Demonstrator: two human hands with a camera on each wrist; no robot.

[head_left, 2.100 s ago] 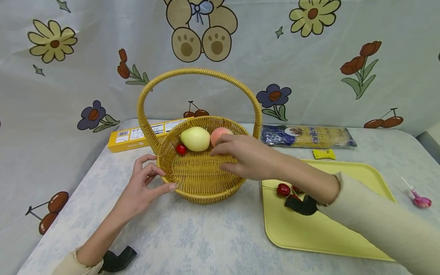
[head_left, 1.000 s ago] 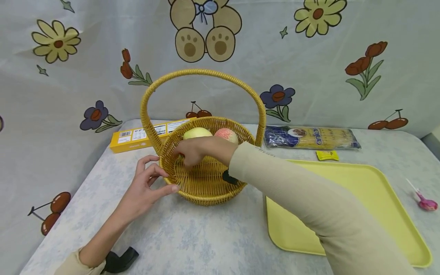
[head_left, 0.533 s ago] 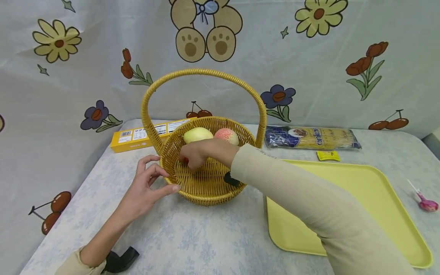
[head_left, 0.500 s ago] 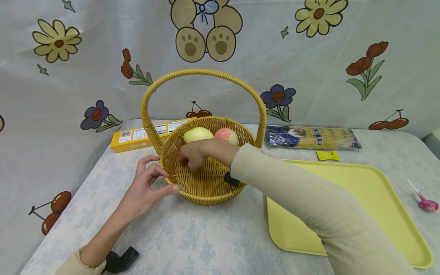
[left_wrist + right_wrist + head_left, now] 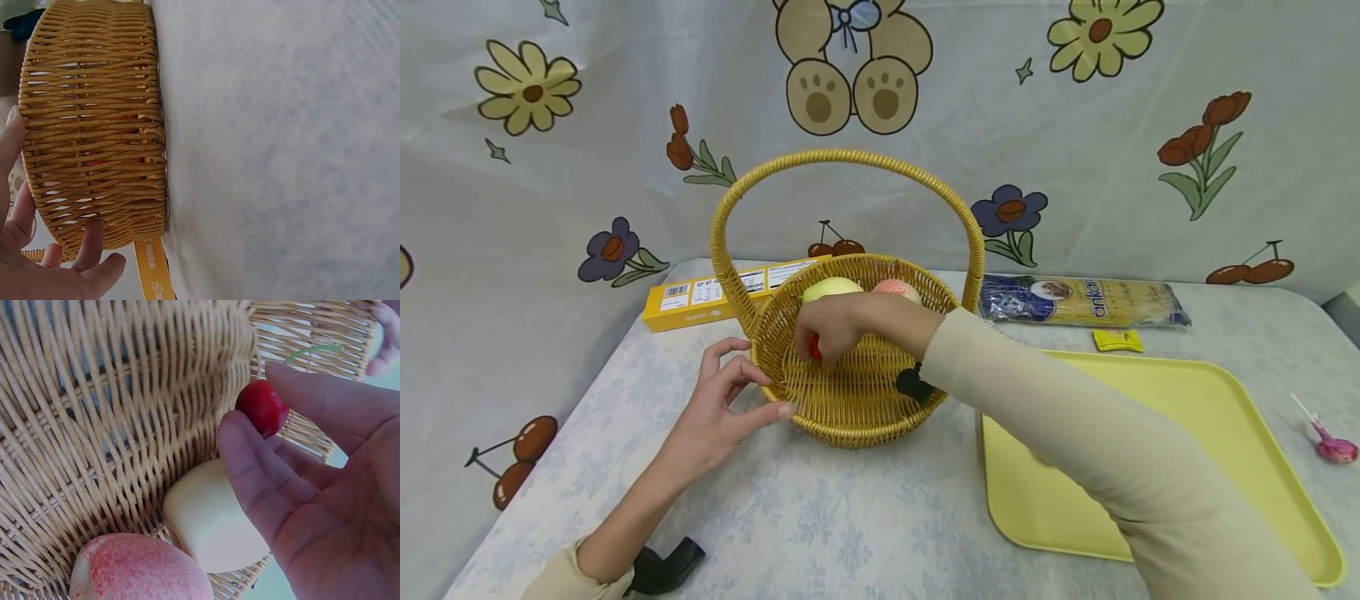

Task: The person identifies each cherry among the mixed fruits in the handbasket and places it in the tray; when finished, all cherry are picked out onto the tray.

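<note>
My right hand [image 5: 833, 325] reaches down into the yellow wicker basket [image 5: 850, 432], pinching a red cherry [image 5: 262, 407] between thumb and fingertips. The cherry's green stem sticks out past the thumb in the right wrist view. Beside that hand in the basket lie a pale yellow-green pear [image 5: 215, 515] and a pink speckled peach [image 5: 140, 569]. On the basket's left rim, my left hand [image 5: 718, 408] holds on, its thumb at the front edge and its fingers against the outer side. In the left wrist view, red shows through the weave.
A yellow tray [image 5: 1180, 417] lies to the right, partly under my right sleeve. Behind the basket are an orange-yellow box [image 5: 692, 302] and a pasta packet [image 5: 1082, 300]. A small yellow wrapped candy [image 5: 1117, 340] and a pink lollipop [image 5: 1336, 448] lie at the right.
My right hand has gone from the basket's right side to its left, taken hold of the cherry, and just shifted slightly right with it. The left hand stays at the rim.
</note>
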